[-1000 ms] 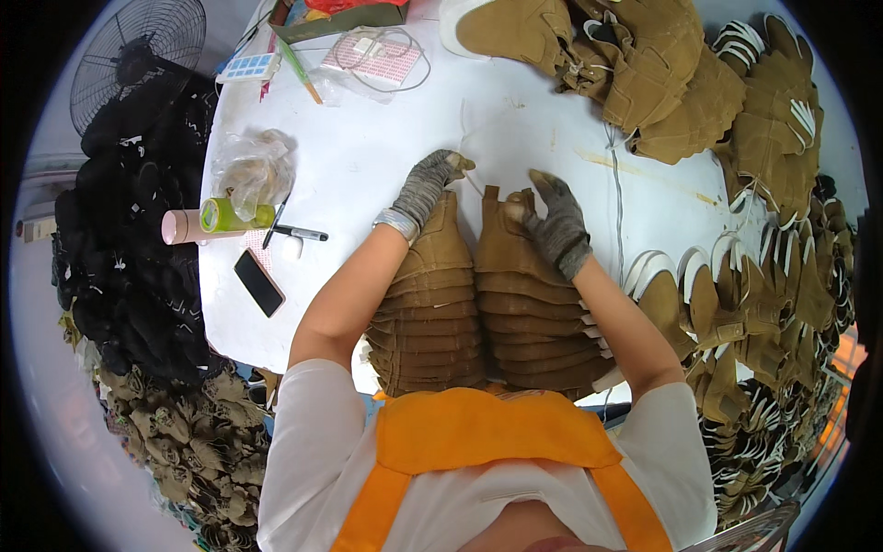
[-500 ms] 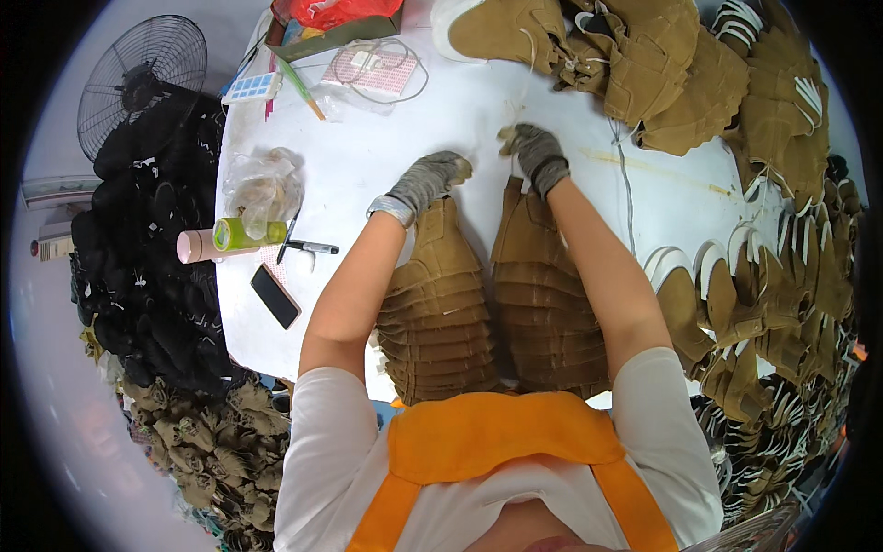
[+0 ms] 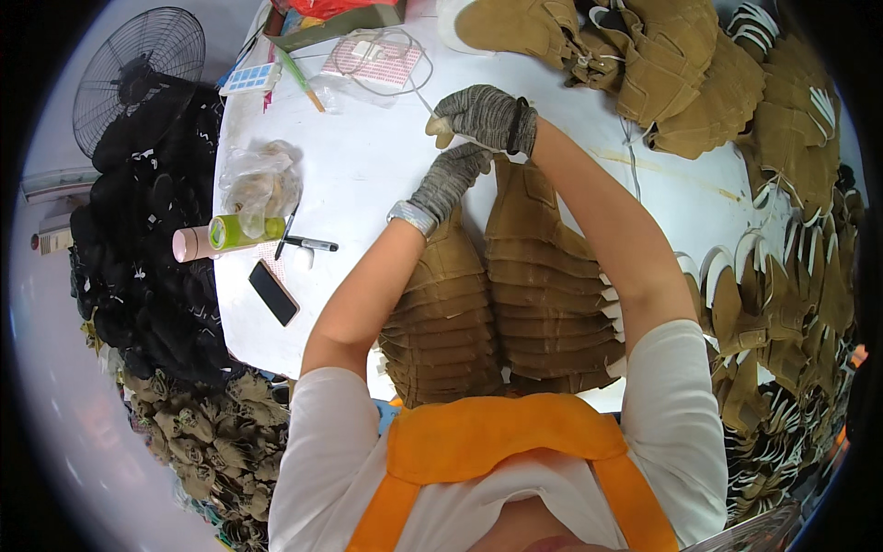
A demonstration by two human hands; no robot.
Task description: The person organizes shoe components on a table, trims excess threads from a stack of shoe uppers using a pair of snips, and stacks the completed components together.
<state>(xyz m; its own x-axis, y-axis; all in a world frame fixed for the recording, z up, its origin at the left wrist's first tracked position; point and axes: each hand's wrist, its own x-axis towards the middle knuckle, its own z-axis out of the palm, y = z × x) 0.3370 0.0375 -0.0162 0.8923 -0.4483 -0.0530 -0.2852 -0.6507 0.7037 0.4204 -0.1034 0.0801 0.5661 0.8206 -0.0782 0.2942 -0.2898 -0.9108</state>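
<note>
- The right hand [image 3: 483,118], gloved in grey, pinches a thin white cord [image 3: 420,96] at its fingertips, above the middle of the white counter [image 3: 359,175].
- The left hand [image 3: 451,179], also gloved, has its fingertips just under the right hand; whether they grip anything is hidden.
- Two stacks of brown shoe pieces lie side by side at the counter's near edge: the left stack [image 3: 437,313] reaches up below the left hand, the right stack [image 3: 543,276] under the right wrist.
- Near the counter's left edge lie a phone [image 3: 273,293], a green cylinder [image 3: 244,230] and a crumpled plastic bag [image 3: 262,179].
- More brown pieces [image 3: 671,74] crowd the far right corner.
</note>
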